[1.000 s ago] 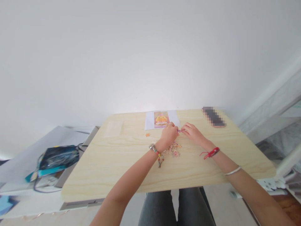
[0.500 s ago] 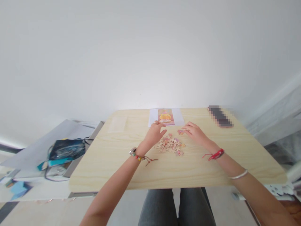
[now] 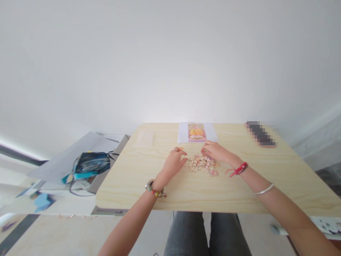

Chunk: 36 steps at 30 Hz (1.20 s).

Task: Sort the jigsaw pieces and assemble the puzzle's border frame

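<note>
A pile of small pale and pink puzzle pieces [image 3: 203, 164] lies in the middle of the light wooden table [image 3: 186, 188]. My right hand [image 3: 217, 152] rests over the pile's far edge, fingertips down among the pieces; whether they pinch one is hidden. My left hand [image 3: 173, 163] lies just left of the pile with fingers loosely spread and nothing in it. Its fingertips are close to a single orange piece [image 3: 181, 148]. A white sheet with a yellow cartoon picture [image 3: 197, 132] lies beyond the pile, near the wall.
A phone [image 3: 260, 134] lies at the table's far right. A clear flat bag [image 3: 144, 138] sits at the far left. Left of the table, a lower surface holds a dark blue pouch with cords [image 3: 90, 164] and papers. My knees show under the table's near edge.
Both hands were pinched together above the pile; they have come apart. My left hand moved left and down to the table, my right hand settled on the pile. The view shifted left.
</note>
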Each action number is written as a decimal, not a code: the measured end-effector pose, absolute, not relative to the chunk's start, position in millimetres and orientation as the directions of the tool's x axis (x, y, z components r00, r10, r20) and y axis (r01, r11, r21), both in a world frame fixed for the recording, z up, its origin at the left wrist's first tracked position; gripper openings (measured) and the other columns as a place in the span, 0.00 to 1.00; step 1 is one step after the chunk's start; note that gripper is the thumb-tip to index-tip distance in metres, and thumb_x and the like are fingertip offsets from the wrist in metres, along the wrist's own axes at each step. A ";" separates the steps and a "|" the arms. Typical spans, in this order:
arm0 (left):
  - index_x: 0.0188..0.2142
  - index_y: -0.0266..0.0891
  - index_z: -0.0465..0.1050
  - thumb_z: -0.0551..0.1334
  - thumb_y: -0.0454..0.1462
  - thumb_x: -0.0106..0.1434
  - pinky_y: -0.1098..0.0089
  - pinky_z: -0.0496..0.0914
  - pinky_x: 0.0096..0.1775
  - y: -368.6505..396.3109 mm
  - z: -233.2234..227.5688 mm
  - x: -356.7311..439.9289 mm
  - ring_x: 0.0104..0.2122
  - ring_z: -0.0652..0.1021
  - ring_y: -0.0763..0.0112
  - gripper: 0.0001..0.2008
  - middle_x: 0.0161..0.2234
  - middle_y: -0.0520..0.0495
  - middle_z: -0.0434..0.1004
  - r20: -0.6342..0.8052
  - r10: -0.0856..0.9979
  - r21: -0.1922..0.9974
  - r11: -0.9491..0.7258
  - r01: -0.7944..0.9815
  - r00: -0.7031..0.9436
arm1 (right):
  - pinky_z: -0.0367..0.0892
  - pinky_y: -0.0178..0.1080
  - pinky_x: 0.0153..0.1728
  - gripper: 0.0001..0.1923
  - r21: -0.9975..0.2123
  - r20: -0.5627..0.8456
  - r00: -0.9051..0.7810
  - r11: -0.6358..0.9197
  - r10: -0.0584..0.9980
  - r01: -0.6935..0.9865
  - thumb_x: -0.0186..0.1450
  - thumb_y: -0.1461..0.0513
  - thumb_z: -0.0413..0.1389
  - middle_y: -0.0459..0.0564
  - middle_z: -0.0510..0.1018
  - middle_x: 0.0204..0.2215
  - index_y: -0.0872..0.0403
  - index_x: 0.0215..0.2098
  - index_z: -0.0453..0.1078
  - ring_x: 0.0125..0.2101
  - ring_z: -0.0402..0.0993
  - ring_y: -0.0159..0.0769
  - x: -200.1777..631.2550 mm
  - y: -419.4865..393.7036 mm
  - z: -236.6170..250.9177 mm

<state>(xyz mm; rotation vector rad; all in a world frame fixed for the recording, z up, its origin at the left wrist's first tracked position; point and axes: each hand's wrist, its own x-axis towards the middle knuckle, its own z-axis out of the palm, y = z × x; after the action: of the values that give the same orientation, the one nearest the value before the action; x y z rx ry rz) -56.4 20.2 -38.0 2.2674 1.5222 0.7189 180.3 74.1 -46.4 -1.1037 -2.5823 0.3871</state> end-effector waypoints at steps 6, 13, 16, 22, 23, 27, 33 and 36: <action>0.35 0.36 0.75 0.62 0.31 0.55 0.64 0.67 0.46 39.2 -34.9 -23.1 0.38 0.73 0.66 0.07 0.35 0.45 0.71 0.225 0.913 0.517 -0.407 0.753 0.339 | 0.64 0.39 0.39 0.03 -0.387 0.129 -0.651 0.643 0.748 0.661 0.57 0.67 0.58 0.51 0.71 0.36 0.55 0.31 0.70 0.39 0.69 0.38 181.9 76.9 -40.2; 0.32 0.37 0.75 0.62 0.32 0.57 0.65 0.67 0.44 48.4 -24.9 1.3 0.39 0.72 0.66 0.04 0.36 0.45 0.70 0.274 0.884 0.474 -0.467 0.747 0.379 | 0.65 0.40 0.35 0.04 -0.337 0.253 -0.606 0.656 0.754 0.675 0.58 0.65 0.57 0.50 0.69 0.35 0.54 0.33 0.68 0.34 0.69 0.37 183.0 65.5 -20.4; 0.31 0.38 0.74 0.60 0.33 0.59 0.66 0.67 0.43 43.3 -20.4 4.8 0.39 0.72 0.65 0.04 0.35 0.45 0.69 0.328 0.859 0.433 -0.506 0.746 0.392 | 0.65 0.40 0.36 0.05 -0.311 0.296 -0.597 0.666 0.746 0.678 0.58 0.64 0.57 0.51 0.69 0.35 0.54 0.34 0.68 0.36 0.68 0.38 181.8 55.7 -11.9; 0.34 0.39 0.73 0.61 0.33 0.58 0.65 0.68 0.42 32.9 -14.5 5.4 0.41 0.70 0.64 0.04 0.38 0.45 0.68 0.361 0.838 0.339 -0.526 0.780 0.409 | 0.64 0.40 0.36 0.03 -0.262 0.321 -0.593 0.671 0.739 0.694 0.58 0.65 0.57 0.51 0.69 0.34 0.55 0.32 0.67 0.35 0.68 0.38 180.5 44.3 -3.7; 0.34 0.39 0.73 0.61 0.33 0.59 0.65 0.68 0.42 32.3 -14.2 5.5 0.41 0.70 0.64 0.03 0.38 0.45 0.68 0.360 0.838 0.332 -0.526 0.783 0.410 | 0.64 0.41 0.36 0.03 -0.260 0.325 -0.592 0.671 0.738 0.694 0.58 0.65 0.56 0.51 0.69 0.33 0.55 0.32 0.67 0.35 0.68 0.38 181.0 43.7 -3.6; 0.32 0.39 0.73 0.59 0.34 0.61 0.66 0.68 0.41 34.4 -13.8 7.9 0.41 0.70 0.64 0.04 0.38 0.45 0.69 0.361 0.832 0.332 -0.537 0.776 0.421 | 0.64 0.40 0.37 0.03 -0.295 0.337 -0.568 0.657 0.751 0.694 0.59 0.64 0.56 0.51 0.69 0.33 0.55 0.33 0.68 0.35 0.68 0.38 187.7 41.8 -6.6; 0.32 0.38 0.74 0.59 0.35 0.60 0.65 0.68 0.44 40.8 -12.4 18.7 0.41 0.72 0.65 0.05 0.38 0.44 0.69 0.384 0.821 0.397 -0.561 0.727 0.423 | 0.64 0.37 0.35 0.05 -0.398 0.429 -0.445 0.607 0.786 0.688 0.62 0.63 0.53 0.49 0.71 0.31 0.54 0.33 0.71 0.33 0.69 0.35 207.7 36.5 -13.5; 0.32 0.39 0.75 0.60 0.35 0.60 0.64 0.68 0.44 44.9 -11.9 29.5 0.42 0.71 0.64 0.04 0.39 0.45 0.69 0.391 0.814 0.387 -0.569 0.726 0.430 | 0.63 0.35 0.33 0.08 -0.424 0.455 -0.393 0.582 0.799 0.694 0.63 0.64 0.52 0.48 0.71 0.29 0.53 0.29 0.72 0.31 0.69 0.33 217.5 36.2 -15.0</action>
<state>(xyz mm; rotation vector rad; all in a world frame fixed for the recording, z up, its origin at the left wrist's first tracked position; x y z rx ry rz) 29.5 44.9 -11.9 2.5177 1.3681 0.8250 217.5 36.2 -15.0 -1.1819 -2.1836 0.2171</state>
